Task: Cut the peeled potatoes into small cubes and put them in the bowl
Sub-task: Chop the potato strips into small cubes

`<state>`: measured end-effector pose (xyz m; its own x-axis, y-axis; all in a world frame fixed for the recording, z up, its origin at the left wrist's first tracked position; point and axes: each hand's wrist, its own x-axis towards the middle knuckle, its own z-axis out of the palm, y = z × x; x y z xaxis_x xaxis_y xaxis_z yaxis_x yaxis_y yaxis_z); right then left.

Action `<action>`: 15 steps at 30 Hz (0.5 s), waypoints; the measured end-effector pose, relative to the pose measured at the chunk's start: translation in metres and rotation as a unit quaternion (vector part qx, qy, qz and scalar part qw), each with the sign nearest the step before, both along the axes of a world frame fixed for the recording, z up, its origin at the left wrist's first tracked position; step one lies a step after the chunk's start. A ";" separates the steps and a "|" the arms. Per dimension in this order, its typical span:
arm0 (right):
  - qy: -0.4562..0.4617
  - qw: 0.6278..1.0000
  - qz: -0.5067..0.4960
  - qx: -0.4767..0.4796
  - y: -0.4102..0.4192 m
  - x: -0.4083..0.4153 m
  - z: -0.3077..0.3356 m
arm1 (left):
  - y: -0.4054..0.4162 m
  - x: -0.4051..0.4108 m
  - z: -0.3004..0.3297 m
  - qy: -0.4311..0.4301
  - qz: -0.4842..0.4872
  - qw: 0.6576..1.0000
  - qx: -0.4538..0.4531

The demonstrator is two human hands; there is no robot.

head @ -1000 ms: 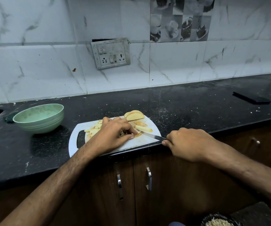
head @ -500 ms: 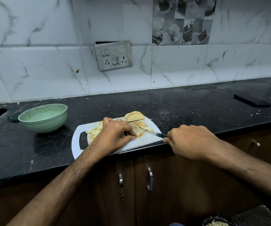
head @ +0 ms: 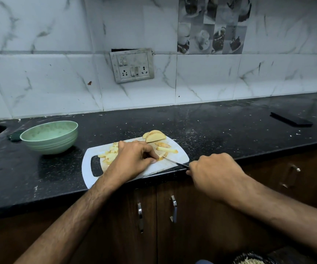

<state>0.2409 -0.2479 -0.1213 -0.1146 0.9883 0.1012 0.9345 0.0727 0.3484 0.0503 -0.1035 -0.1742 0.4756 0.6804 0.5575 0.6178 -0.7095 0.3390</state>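
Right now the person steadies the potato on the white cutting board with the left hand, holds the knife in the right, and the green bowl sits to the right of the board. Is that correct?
One detail is wrong: the head view shows the green bowl to the left of the white cutting board, not the right. The left hand steadies the potato; the right hand holds the knife.

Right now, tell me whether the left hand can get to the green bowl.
Probably yes. The left hand rests on the cutting board, and only bare counter lies between it and the green bowl.
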 end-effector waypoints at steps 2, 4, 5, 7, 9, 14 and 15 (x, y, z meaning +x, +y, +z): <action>0.029 0.999 -0.025 -0.003 0.001 0.006 0.006 | -0.001 0.001 0.001 -0.011 0.005 1.000 -0.012; 0.065 0.997 -0.042 -0.017 0.003 0.011 0.012 | -0.002 0.000 0.002 -0.015 0.007 1.000 -0.014; 0.078 0.996 -0.042 -0.022 0.003 0.011 0.013 | -0.002 -0.001 0.002 -0.016 0.007 1.000 -0.015; 0.092 0.994 -0.039 -0.037 0.003 0.008 0.011 | -0.002 -0.001 0.002 -0.019 0.006 1.000 -0.019; 0.113 0.990 -0.047 -0.064 0.004 0.004 0.007 | -0.003 -0.001 0.002 -0.019 0.004 1.000 -0.020; 0.172 0.973 -0.082 -0.129 0.012 0.002 0.012 | -0.004 0.000 0.004 -0.017 -0.003 1.000 -0.025; 0.153 0.978 -0.077 -0.119 0.010 0.001 0.012 | -0.004 0.000 0.004 -0.020 -0.001 0.999 -0.027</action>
<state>0.2415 -0.2381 -0.1092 0.0370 0.9911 -0.1276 0.9987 -0.0321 0.0405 0.0502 -0.1079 -0.1703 0.4558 0.7091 0.5380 0.6012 -0.6910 0.4013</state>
